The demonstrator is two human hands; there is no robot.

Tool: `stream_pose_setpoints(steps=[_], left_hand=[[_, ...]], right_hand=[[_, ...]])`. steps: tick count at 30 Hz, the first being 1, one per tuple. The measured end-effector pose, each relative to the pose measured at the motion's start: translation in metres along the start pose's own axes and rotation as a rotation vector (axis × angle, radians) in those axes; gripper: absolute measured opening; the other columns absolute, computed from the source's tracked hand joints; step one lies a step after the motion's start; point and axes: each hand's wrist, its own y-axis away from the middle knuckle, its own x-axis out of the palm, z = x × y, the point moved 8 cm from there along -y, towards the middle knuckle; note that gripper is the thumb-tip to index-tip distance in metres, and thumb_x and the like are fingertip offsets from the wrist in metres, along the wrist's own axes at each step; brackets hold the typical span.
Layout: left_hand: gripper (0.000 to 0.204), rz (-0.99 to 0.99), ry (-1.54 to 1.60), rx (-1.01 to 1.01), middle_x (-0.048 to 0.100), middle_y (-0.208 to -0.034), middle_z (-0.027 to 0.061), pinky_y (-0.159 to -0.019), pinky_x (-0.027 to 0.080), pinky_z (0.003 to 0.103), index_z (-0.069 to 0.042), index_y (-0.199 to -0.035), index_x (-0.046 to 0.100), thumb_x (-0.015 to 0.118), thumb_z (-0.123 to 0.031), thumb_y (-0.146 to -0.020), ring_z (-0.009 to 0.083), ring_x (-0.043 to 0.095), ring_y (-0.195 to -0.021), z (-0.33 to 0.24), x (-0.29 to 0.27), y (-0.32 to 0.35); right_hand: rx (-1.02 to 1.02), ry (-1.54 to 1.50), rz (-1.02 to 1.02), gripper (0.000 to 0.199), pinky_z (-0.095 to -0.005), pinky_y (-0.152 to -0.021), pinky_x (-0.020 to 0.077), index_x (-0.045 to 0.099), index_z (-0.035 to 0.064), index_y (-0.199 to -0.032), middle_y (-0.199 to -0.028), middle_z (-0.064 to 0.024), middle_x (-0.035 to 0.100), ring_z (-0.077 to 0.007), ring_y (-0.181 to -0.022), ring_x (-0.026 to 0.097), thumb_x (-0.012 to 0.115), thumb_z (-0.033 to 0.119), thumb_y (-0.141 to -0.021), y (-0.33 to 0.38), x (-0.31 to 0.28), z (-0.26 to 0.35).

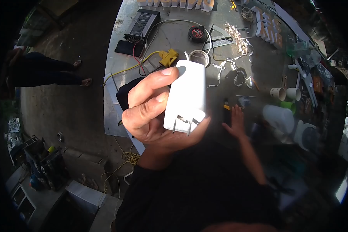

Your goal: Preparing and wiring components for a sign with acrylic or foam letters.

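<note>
White two-prong power adapter (188,89) is raised above the worktable (174,38), in our left hand (152,120).
Our left fingers are closed on its sides, probably so that its prongs (188,129) and face are free to be looked at; our right hand (236,121) has its thumb spread wide and seems to hold nothing, but we cannot tell if its palm touches the worktable. Toward the left edge, the black phone (128,48) lies beside the black power box (144,24), perhaps because the wires gather there. Cut letters (174,4) stand along the far edge, cups (277,93) toward the right edge. The metal top catches strong light; beyond the left edge, another person (46,69) is on the concrete floor (46,112).
</note>
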Motion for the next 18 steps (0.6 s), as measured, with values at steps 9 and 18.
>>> stream_pose_setpoints(steps=[9, 18], left_hand=[[0.071, -0.003, -0.336, 0.0, 0.056, -0.117, 0.0206, -0.085, 0.061, 0.027, 0.0, -0.119, 0.038, 0.082, 0.007, -0.064, 0.0215, 0.068, -0.098, -0.0012, -0.0028, 0.0046], [0.066, -0.065, -0.076, 0.062, 0.058, -0.117, 0.022, -0.085, 0.061, 0.027, 0.0, -0.115, 0.041, 0.083, 0.007, -0.065, 0.0226, 0.07, -0.096, -0.0017, -0.0014, 0.0011]], right_hand=[[0.017, -0.002, 0.015, 0.106, -0.0488, -0.125, 0.0031, 0.007, 0.0079, -0.163, -0.17, -0.0138, 0.004, -0.0333, -0.157, 0.001, 0.051, 0.073, -0.091, -0.0013, 0.0007, 0.0003], [0.011, 0.0, 0.011, 0.106, -0.0487, -0.125, 0.0034, 0.006, 0.0093, -0.163, -0.17, -0.013, 0.003, -0.033, -0.157, 0.0, 0.052, 0.071, -0.09, -0.0013, -0.0004, 0.0012]])
